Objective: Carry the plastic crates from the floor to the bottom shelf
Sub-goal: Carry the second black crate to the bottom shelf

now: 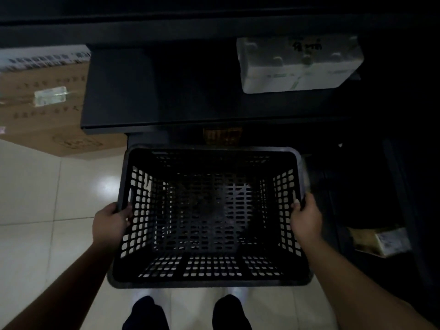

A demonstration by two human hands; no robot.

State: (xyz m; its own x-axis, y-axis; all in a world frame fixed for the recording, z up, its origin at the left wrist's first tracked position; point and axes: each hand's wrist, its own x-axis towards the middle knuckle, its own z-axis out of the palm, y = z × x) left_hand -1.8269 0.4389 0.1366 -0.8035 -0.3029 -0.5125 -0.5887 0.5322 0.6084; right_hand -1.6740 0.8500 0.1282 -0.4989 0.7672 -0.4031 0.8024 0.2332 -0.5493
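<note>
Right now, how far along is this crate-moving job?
Midway on this one. The black plastic crate is held up off the pale floor, left hand and right hand gripping its side rims. It is empty and faces the dark shelving. Left to do: lower it onto the bottom shelf, too dark to make out. No other crates are in view, so I can't count any done or remaining.

— What's being held?
— A black slotted crate, left hand and right hand gripping its side rims.
— And beyond it?
— Dark shelves with a white foam box; cardboard boxes at far left.
</note>
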